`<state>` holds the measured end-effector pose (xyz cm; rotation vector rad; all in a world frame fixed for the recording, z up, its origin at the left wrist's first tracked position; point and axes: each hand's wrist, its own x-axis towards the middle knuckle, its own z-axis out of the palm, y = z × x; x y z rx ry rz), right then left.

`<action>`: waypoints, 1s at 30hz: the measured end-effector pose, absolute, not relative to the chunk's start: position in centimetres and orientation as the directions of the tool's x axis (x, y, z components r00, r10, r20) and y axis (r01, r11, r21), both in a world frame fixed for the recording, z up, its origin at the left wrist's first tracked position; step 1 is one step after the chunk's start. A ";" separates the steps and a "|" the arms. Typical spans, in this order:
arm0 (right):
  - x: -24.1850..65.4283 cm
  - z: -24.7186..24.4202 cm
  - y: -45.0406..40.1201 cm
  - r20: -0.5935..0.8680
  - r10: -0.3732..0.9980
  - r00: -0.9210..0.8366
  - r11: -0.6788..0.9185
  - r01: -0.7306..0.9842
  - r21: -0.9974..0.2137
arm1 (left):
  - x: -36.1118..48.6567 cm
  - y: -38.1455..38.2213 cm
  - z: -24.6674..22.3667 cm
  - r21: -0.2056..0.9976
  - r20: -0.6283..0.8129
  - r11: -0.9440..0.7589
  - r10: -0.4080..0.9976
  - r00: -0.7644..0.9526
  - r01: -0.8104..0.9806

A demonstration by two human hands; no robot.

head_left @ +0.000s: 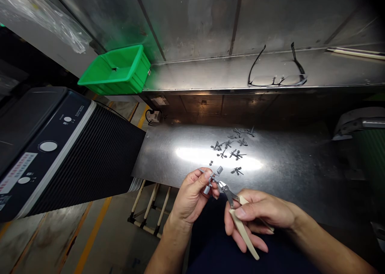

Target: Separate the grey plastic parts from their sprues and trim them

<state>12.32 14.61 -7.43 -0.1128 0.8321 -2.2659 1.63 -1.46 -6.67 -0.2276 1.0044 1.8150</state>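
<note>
Over the near edge of the bench (168,166), the left hand (192,196) held a grey plastic piece (213,179), pinched between thumb and fingers, with two blocky tabs sticking out of it. The right hand (263,212), also at the bench's near edge, was curled around cream-handled nippers (240,228), its thumb laid over the handles and the lower fingers loosely extended. The nippers' metal tips pointed at the piece; they seemed to meet it, though the parts were too small and crowded there to be sure of contact.

Small dark grey pieces (237,154) lay scattered around the middle of the bench, beyond the hands, where a bright glare crossed the metal. Behind the bench and above it ran a metal shelf (192,73). On that shelf, over the bench's right half, rested a pair of glasses (302,78) with the temples up. A green bin (136,75) stood beyond the bench's far left corner. A black ribbed machine (90,146) stood beside the bench's left end.
</note>
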 end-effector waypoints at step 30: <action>12.3 -7.2 14.4 -0.100 -0.631 -0.769 -0.557 0.539 -0.632 | 2.1 -1.3 -7.5 0.360 -0.561 -0.155 0.752 -0.346 -0.920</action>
